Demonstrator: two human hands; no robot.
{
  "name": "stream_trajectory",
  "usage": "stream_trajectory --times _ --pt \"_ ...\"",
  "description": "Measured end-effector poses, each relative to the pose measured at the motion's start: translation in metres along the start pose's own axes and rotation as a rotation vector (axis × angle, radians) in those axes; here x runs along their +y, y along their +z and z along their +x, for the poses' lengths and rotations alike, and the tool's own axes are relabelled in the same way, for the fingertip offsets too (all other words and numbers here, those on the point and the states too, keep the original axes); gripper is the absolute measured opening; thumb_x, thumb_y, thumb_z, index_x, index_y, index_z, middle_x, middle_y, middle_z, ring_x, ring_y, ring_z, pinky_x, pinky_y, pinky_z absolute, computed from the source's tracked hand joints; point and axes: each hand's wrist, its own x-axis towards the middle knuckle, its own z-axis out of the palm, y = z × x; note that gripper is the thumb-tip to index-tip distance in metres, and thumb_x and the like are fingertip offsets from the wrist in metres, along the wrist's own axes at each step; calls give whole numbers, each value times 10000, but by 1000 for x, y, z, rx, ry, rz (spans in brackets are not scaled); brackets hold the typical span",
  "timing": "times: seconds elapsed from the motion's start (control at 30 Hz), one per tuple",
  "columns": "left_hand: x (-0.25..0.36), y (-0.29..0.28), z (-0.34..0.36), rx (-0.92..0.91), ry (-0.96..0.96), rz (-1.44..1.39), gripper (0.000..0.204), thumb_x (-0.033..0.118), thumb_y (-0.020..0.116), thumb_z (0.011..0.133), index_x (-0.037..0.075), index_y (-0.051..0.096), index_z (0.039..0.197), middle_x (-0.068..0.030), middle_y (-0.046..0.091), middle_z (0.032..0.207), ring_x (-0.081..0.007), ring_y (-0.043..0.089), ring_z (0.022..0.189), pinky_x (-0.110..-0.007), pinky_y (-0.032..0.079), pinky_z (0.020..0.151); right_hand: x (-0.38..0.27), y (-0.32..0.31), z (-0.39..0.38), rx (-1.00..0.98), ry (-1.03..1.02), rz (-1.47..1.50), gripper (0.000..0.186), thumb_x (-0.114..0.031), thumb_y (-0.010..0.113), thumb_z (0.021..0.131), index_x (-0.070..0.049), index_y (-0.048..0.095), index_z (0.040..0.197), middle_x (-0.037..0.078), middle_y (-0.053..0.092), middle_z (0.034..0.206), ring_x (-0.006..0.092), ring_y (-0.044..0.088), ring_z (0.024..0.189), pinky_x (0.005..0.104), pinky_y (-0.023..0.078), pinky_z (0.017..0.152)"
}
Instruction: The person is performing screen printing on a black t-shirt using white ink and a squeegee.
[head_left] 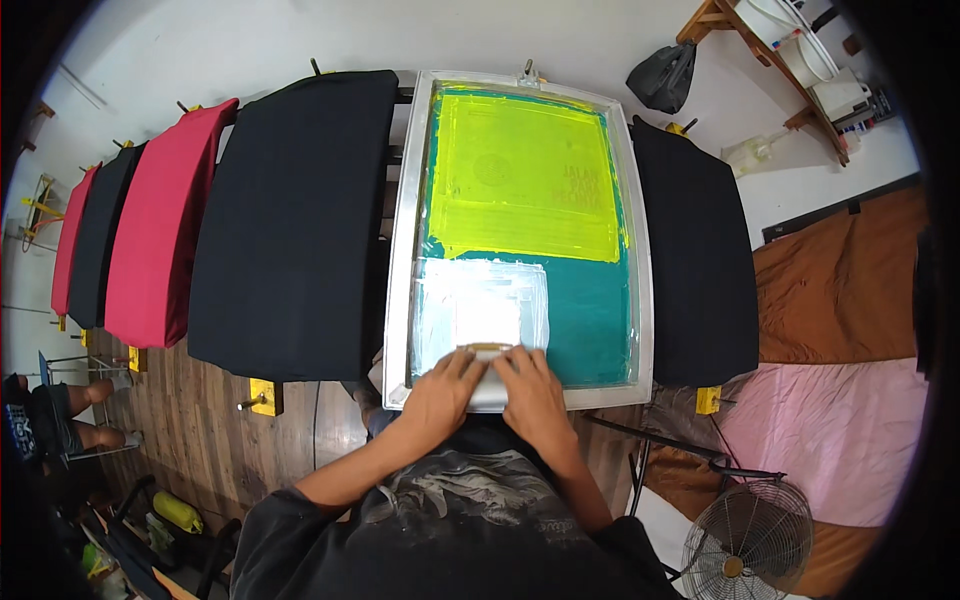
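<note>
Both my hands are closed on a squeegee (486, 348) at the near end of a silk-screen frame (642, 290). My left hand (440, 398) grips its left part, my right hand (535, 396) its right part; the fingertips nearly meet at the middle, and the hands hide much of the tool. Inside the metal frame is a green mesh (590, 325). Bright yellow ink (530, 150) covers its far half, with reversed lettering and a round mark showing faintly through. White ink (480, 290) coats the near left part, just beyond the squeegee.
Black cloth-covered boards stand left (295, 230) and right (695, 260) of the frame, with red ones (170, 230) farther left. A floor fan (748, 540) is at lower right, below brown and pink cloth (810, 430). Another person's legs (95, 415) show at far left.
</note>
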Motion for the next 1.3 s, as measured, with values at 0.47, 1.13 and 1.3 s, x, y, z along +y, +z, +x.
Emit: stream_trajectory --times 0.47,1.13,1.3 --pt "-22 -27 79 89 -72 -48 398 -92 602 716 33 669 1088 -180 660 992 -386 654 908 -453 549 771 29 -22 84 52 -37 -22 344 62 646 712 -80 645 1026 117 617 998 344 588 965 448 519 792" --pt "-31 -38 99 46 -38 -24 331 -66 637 705 50 703 1008 -182 676 905 -375 674 828 -441 557 730 28 -34 105 -68 32 -79 364 52 644 696 -65 651 1040 150 639 1013 364 597 991 450 507 842" --pt "-35 -26 89 92 -24 15 385 -65 657 701 54 707 1064 -167 668 955 -359 678 838 -423 564 743 29 -20 96 13 11 -22 382 62 658 666 -51 657 1031 155 637 1014 368 588 988 447 505 848"
